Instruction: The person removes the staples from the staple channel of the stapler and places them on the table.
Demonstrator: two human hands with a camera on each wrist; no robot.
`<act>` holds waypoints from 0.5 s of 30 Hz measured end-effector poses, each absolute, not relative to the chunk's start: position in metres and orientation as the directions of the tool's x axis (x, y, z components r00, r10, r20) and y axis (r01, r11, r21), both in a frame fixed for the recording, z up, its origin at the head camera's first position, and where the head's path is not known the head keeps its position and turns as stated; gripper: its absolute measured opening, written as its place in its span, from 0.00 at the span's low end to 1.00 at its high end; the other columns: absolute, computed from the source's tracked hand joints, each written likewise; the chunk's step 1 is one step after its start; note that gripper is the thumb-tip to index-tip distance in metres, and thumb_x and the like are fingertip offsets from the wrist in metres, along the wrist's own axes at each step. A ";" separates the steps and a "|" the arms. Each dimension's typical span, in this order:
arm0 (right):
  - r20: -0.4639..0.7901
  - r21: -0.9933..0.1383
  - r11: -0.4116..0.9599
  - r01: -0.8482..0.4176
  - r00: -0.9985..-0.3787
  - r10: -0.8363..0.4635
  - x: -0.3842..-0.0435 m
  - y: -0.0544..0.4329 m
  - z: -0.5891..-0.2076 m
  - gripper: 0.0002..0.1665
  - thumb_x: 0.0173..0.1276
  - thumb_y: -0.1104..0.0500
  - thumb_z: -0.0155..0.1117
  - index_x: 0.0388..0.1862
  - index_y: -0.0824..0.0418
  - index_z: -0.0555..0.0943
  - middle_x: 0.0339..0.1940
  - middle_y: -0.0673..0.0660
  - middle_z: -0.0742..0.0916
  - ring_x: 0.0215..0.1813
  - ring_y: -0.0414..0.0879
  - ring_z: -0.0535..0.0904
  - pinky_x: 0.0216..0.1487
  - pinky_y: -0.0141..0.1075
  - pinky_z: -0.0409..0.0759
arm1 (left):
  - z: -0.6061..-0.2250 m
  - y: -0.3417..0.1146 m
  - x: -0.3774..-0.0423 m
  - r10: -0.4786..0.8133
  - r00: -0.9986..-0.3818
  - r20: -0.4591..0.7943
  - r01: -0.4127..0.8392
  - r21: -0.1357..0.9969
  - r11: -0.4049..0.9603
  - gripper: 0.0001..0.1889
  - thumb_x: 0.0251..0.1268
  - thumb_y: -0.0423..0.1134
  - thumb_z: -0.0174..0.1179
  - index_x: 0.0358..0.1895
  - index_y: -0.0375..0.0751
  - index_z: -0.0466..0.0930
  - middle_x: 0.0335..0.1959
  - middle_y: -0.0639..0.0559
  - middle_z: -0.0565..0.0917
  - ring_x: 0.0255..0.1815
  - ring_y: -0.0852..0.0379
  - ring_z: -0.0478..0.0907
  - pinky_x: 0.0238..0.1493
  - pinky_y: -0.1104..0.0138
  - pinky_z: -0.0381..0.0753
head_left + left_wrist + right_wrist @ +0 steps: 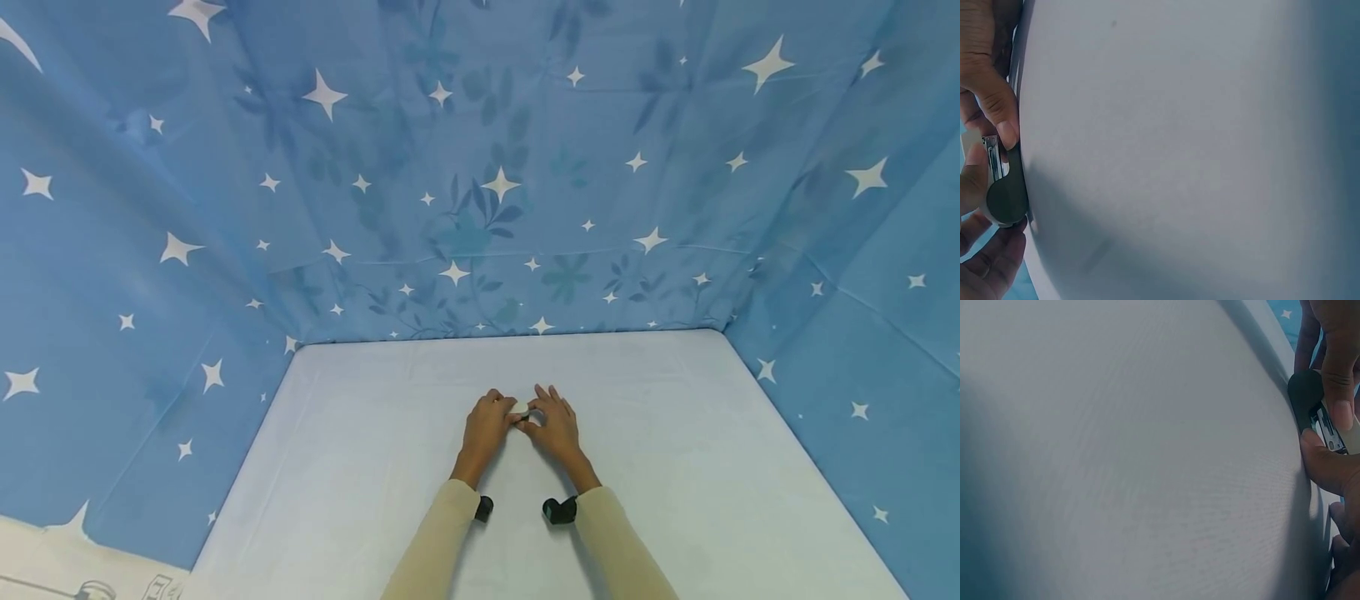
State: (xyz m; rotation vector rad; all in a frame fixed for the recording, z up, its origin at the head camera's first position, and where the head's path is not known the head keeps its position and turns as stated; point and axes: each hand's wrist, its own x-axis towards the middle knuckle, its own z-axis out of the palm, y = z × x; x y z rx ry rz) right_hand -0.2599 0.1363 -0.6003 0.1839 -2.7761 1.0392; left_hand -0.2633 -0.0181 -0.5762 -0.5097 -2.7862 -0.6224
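Note:
A small stapler with a dark green base, a bare metal staple channel and a pale top is held between both hands; in the left wrist view its dark rounded end (1007, 200) shows best. My left hand (486, 429) grips it from the left, thumb on the pale top (1352, 434) and fingers behind the rounded end. From the right, my right hand (553, 427) pinches the base (1300, 412) near the metal channel (1330, 432). Pale top and base stand apart there. Fingers hide much of the stapler in the head view.
A white-covered table (360, 467) lies under the hands. Blue star-patterned curtains (465, 208) rise along its back and sides. A dark wrist camera (559, 510) sits at the right sleeve, another (483, 508) at the left.

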 end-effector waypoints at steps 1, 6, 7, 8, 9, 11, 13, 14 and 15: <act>0.202 -0.641 0.748 -0.174 -0.978 -0.053 -0.260 0.136 -0.600 0.18 0.55 0.53 0.77 0.41 0.59 0.83 0.71 0.66 0.73 0.77 0.65 0.58 0.74 0.64 0.53 | -0.576 -0.018 -0.264 0.280 -0.910 0.307 0.384 0.362 0.850 0.16 0.62 0.48 0.63 0.49 0.45 0.86 0.42 0.48 0.82 0.41 0.51 0.81 0.39 0.61 0.85; 0.237 -0.650 0.732 -0.202 -0.970 -0.056 -0.260 0.137 -0.602 0.18 0.56 0.53 0.76 0.41 0.61 0.83 0.70 0.67 0.73 0.76 0.66 0.59 0.74 0.65 0.53 | -0.578 -0.017 -0.266 0.274 -0.902 0.334 0.390 0.361 0.847 0.15 0.60 0.47 0.65 0.46 0.44 0.87 0.39 0.48 0.81 0.37 0.53 0.81 0.38 0.63 0.84; 0.253 -0.656 0.724 -0.213 -0.966 -0.056 -0.260 0.138 -0.603 0.19 0.56 0.52 0.76 0.41 0.61 0.83 0.70 0.67 0.73 0.76 0.66 0.59 0.74 0.65 0.53 | -0.578 -0.017 -0.266 0.274 -0.900 0.339 0.395 0.366 0.843 0.15 0.60 0.47 0.65 0.46 0.44 0.87 0.38 0.49 0.81 0.37 0.53 0.81 0.38 0.63 0.84; 0.270 -0.662 0.714 -0.228 -0.961 -0.056 -0.259 0.138 -0.604 0.19 0.56 0.52 0.76 0.41 0.62 0.83 0.70 0.67 0.73 0.76 0.67 0.59 0.73 0.66 0.53 | -0.579 -0.017 -0.266 0.275 -0.897 0.346 0.400 0.372 0.838 0.15 0.60 0.46 0.66 0.45 0.43 0.87 0.37 0.49 0.81 0.36 0.53 0.81 0.38 0.64 0.84; 0.287 -0.664 0.707 -0.242 -0.956 -0.057 -0.259 0.139 -0.605 0.20 0.56 0.50 0.76 0.40 0.61 0.83 0.69 0.67 0.74 0.75 0.67 0.60 0.73 0.66 0.54 | -0.579 -0.016 -0.266 0.274 -0.895 0.353 0.404 0.377 0.833 0.14 0.59 0.46 0.66 0.45 0.43 0.87 0.37 0.49 0.81 0.36 0.54 0.81 0.38 0.64 0.84; 0.328 -0.657 0.703 -0.271 -0.943 -0.057 -0.257 0.139 -0.605 0.20 0.57 0.47 0.75 0.39 0.61 0.82 0.68 0.68 0.75 0.75 0.66 0.61 0.72 0.65 0.54 | -0.579 -0.016 -0.266 0.269 -0.891 0.367 0.409 0.387 0.826 0.14 0.59 0.46 0.66 0.45 0.43 0.87 0.36 0.49 0.81 0.35 0.54 0.81 0.38 0.64 0.84; 0.340 -0.658 0.699 -0.280 -0.939 -0.057 -0.256 0.138 -0.604 0.20 0.57 0.47 0.75 0.38 0.60 0.82 0.68 0.68 0.75 0.74 0.66 0.62 0.72 0.65 0.54 | -0.580 -0.016 -0.266 0.261 -0.888 0.378 0.409 0.393 0.823 0.14 0.59 0.46 0.67 0.44 0.43 0.87 0.35 0.49 0.81 0.35 0.55 0.81 0.38 0.65 0.84; 0.330 -0.663 0.697 -0.274 -0.942 -0.057 -0.256 0.138 -0.604 0.19 0.57 0.48 0.75 0.38 0.60 0.82 0.68 0.68 0.75 0.75 0.67 0.61 0.73 0.65 0.54 | -0.580 -0.016 -0.266 0.256 -0.887 0.385 0.409 0.395 0.823 0.14 0.58 0.46 0.67 0.44 0.43 0.88 0.35 0.49 0.81 0.34 0.55 0.81 0.38 0.65 0.84; 0.321 -0.662 0.701 -0.266 -0.946 -0.057 -0.256 0.138 -0.603 0.19 0.56 0.49 0.75 0.38 0.60 0.82 0.68 0.68 0.75 0.75 0.67 0.61 0.73 0.65 0.54 | -0.580 -0.016 -0.266 0.251 -0.885 0.393 0.409 0.398 0.821 0.14 0.58 0.46 0.67 0.44 0.42 0.88 0.35 0.49 0.81 0.34 0.55 0.81 0.37 0.66 0.84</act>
